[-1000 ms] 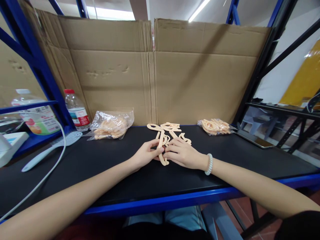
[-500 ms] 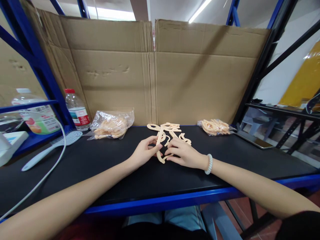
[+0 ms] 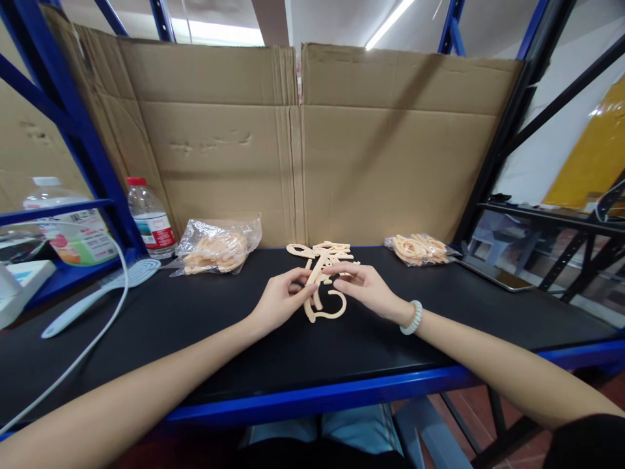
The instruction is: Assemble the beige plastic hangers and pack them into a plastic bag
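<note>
Left hand point(image 3: 283, 298): fingers and thumb clamped on a beige hanger point(image 3: 312, 286), held over the middle of the tabletop point(image 3: 273, 365); its curved hook points toward the front edge. Right hand point(image 3: 366, 290): fingers slightly apart beside the hanger; contact cannot be determined. Beige pieces point(image 3: 336, 249) lie loose near the back edge, behind the hands. One bag point(image 3: 219, 247) sits toward the back left corner, another bag point(image 3: 420, 249) toward the back right corner, near a phone point(image 3: 498, 273).
</note>
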Available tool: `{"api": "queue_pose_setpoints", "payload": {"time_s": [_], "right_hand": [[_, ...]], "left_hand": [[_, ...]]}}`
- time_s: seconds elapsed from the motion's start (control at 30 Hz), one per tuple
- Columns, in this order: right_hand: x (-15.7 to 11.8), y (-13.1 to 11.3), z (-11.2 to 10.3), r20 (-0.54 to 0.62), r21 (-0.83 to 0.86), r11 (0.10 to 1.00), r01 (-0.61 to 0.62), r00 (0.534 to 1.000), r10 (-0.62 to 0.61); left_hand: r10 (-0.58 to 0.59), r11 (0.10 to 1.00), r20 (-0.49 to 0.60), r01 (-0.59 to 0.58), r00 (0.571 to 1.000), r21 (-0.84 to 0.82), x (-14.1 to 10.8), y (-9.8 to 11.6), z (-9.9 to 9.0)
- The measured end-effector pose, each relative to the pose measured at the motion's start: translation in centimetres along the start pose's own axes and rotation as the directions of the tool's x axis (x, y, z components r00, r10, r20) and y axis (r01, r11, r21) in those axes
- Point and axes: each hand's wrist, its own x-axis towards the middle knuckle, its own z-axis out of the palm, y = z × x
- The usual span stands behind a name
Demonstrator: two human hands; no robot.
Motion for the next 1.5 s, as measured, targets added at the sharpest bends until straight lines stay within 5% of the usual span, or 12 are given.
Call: {"api": "queue_pose_setpoints", "payload": {"time_s": [0.27, 0.53, 0.73, 1.03, 1.23, 1.5], "right_hand": [[0.3, 1.2, 0.0, -0.185, 0.162, 0.983, -0.09, 0.975, 0.12], [-0.1, 1.2, 0.4, 0.06, 0.09, 0.956, -0.279, 0.96, 0.274], [-0.5, 0.7, 0.5, 0.299, 0.136, 0.903, -0.407, 0.886, 0.355], [-0.8, 0.2, 0.8, 0.359, 0.095, 0.887, -0.451, 0.847, 0.392], [-0.7, 0.2, 1.2, 0.295, -0.005, 0.885, -0.466, 0.845, 0.447], [-0.8, 0.1, 1.5, 0.215, -0.18, 0.906, -0.384, 0.883, 0.417]], "left_hand": [[0.053, 0.994, -0.055, -0.047, 0.997, 0.101, -0.2, -0.2, 0.2], [0.193, 0.911, -0.025, -0.17, 0.981, 0.375, -0.2, -1.0, 0.0], [0.179, 0.873, 0.036, -0.176, 0.983, 0.454, -0.5, -0.5, 0.2], [0.294, 0.557, 0.219, -0.352, 0.931, 0.752, -0.6, -0.6, 0.1], [0.144, 0.546, 0.274, -0.307, 0.951, 0.78, -0.5, 0.0, 0.2], [0.097, 0.298, 0.35, -0.363, 0.932, 0.883, -0.8, 0.6, 0.4]]}}
